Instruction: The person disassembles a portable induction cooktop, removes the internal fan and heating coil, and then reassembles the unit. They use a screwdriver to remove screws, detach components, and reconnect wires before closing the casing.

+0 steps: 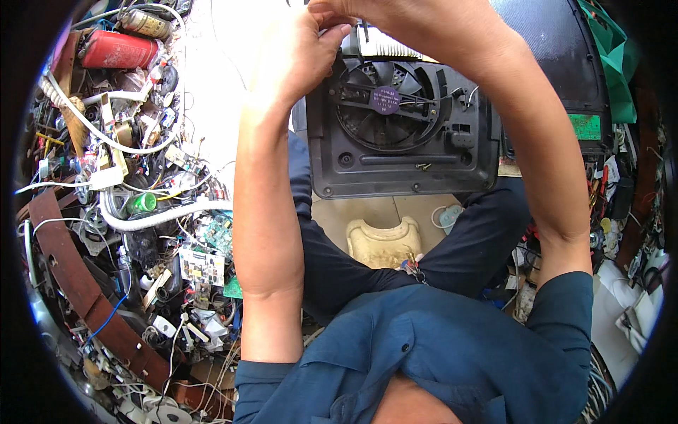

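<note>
Both hands meet at the top edge, above the far side of a black plastic appliance housing (395, 173). My left hand (304, 53) has its thumb bent in, and its other fingers are partly lost in glare. Over it reaches my right hand (374, 13), its fingers drawn together close to the left thumb. Whatever they pinch is too small and cut off to make out. In the housing sits a round black fan (385, 100) with a purple label. Pale heat sink fins (388, 44) show just under the right hand. Small screws (424, 166) lie on the housing.
Left of the bright white work surface (215, 85) spreads a heap of cables and electronic scrap, with a red cylinder (120, 49) and a thick white cable (152, 220). A dark panel (554, 49) and green circuit board (586, 127) are at right. A cream stool (385, 240) stands between my legs.
</note>
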{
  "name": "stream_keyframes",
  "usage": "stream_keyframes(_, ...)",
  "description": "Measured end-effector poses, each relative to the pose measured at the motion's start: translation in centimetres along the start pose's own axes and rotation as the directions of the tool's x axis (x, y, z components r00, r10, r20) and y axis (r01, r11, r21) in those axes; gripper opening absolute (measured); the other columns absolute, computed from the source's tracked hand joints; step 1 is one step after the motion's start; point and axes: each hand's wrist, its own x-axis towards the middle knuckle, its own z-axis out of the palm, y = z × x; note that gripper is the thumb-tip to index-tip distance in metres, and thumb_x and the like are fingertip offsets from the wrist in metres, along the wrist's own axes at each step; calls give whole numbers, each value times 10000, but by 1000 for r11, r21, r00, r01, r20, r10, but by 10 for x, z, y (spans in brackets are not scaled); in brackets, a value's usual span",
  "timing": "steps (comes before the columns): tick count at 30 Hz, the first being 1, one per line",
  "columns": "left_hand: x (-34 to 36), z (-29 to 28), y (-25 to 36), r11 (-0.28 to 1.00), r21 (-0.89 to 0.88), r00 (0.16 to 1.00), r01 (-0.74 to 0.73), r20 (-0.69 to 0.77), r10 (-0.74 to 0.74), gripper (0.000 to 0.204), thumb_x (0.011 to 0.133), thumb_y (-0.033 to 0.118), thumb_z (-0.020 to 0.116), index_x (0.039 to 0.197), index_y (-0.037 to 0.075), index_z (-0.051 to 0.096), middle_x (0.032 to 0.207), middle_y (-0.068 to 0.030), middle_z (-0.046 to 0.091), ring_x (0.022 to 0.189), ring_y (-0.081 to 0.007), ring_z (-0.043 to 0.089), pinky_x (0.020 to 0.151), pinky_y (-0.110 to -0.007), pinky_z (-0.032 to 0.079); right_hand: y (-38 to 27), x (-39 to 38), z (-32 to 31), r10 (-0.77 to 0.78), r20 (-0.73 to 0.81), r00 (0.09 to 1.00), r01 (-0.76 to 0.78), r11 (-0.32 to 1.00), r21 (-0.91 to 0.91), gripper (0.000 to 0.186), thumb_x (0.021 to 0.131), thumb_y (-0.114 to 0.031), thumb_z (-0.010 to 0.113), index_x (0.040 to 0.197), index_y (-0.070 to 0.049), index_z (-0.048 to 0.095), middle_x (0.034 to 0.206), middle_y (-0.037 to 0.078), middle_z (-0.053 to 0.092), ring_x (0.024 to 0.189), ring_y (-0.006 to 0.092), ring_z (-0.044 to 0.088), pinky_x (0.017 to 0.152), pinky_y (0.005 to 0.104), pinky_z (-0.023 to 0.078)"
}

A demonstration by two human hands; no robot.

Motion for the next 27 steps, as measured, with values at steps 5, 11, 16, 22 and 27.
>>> stream_keyframes(5, -5, 1, 12, 993, 109, 998, 53, 33, -57, 237, 963, 190, 714, 1163, 69, 755, 847, -48, 740, 597, -99, 620, 588, -298, 527, 7, -6, 2, 109, 102, 989, -133, 953, 274, 147, 865, -123, 649, 923, -30, 748, 836, 173, 728, 800, 333, 731, 720, 408, 575)
stream_keyframes(11, -4, 10, -6, 983, 162, 996, -91, -6, 93, 310, 921, 196, 735, 1207, 77, 726, 1098, -127, 766, 997, -287, 720, 911, -395, 541, 4, -4, 1, 59, -172, 983, -31, 986, 161, 156, 882, -197, 665, 901, -57, 731, 859, 150, 721, 797, 325, 708, 724, 407, 560)
stream_keyframes(16, -4, 9, -1, 970, 209, 992, -122, 9, 123, 389, 933, 201, 746, 1309, 110, 698, 1116, -36, 781, 840, -153, 722, 735, -327, 573, 12, -9, -5, 30, 4, 1000, -30, 918, 395, 184, 939, -216, 644, 999, -47, 686, 894, 169, 713, 833, 353, 703, 777, 425, 557)
stream_keyframes(22, -4, 12, -6, 972, 202, 993, -118, 22, 116, 425, 925, 170, 749, 1337, 94, 673, 1168, -45, 772, 951, -165, 729, 801, -322, 579, 8, -12, 5, 68, -247, 967, -26, 986, 168, 159, 909, -256, 693, 1003, -127, 695, 865, 103, 711, 774, 322, 695, 719, 427, 560)
stream_keyframes(27, -1, 14, -2, 965, 234, 993, -115, 24, 112, 424, 905, 181, 759, 1303, 60, 676, 1171, -83, 759, 1012, -212, 718, 867, -348, 562, 18, -16, -2, 86, -39, 996, -53, 848, 528, 225, 975, -139, 592, 1153, -13, 645, 1062, 208, 689, 1006, 358, 674, 901, 428, 522)
